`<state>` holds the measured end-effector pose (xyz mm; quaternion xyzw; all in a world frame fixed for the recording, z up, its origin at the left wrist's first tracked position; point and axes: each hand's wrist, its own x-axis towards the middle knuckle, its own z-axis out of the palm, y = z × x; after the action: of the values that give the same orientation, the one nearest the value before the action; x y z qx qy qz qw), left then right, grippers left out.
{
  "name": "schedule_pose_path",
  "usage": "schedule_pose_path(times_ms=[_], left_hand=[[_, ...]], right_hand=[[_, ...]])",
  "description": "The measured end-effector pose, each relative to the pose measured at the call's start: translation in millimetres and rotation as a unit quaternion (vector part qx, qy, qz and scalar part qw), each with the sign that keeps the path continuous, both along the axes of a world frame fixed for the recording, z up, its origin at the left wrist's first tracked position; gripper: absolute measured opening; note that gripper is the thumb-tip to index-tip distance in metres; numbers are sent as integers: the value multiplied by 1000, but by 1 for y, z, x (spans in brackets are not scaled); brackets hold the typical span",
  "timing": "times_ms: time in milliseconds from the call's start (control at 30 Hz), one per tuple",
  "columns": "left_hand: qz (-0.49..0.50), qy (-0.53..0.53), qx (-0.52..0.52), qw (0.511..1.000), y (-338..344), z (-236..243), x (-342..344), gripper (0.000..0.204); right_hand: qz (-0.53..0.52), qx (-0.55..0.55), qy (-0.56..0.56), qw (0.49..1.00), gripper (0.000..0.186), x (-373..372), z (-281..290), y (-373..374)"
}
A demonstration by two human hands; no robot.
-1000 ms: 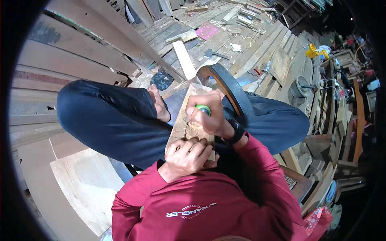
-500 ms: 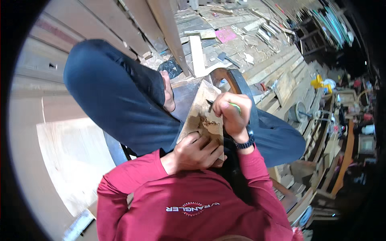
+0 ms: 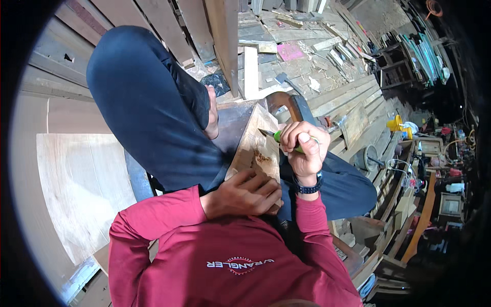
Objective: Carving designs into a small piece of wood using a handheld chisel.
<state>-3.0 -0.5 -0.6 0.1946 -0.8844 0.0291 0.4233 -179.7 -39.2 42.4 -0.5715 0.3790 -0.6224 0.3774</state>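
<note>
Wooden board [image 3: 249,153]: between trousered legs [image 3: 158,97], lower end gripped by bent left fingers [image 3: 258,185]. Right fingers [image 3: 294,134] wrapped around green-handled pointed tool [image 3: 277,136], tip at upper board, contact unclear. Main risk: skid from rough pit [image 3: 263,158] or board rocking, possibly into left fingers.

I've moved the right hand [image 3: 306,148] from the middle of the board [image 3: 257,145] to its right edge, exposing the blade [image 3: 266,132].

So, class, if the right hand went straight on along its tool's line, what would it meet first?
Probably the wooden block: the green-handled tool in the right hand points toward the block's face, though whether its tip touches is unclear.
</note>
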Motion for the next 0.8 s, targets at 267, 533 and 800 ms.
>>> schedule_pose_path(times_ms=[267,533,800], left_hand=[[-27,-25,-19,999,-4,2,-1,26],[-55,-41,-34,997,-9,5,-4,23],[-12,-60,-31,998,-5,6,1,30]], right_hand=[[-62,2,145,987,36,5,-27,-7],[-37,-12,157,987,35,0,-12,0],[9,-42,137,990,23,2,-4,6]])
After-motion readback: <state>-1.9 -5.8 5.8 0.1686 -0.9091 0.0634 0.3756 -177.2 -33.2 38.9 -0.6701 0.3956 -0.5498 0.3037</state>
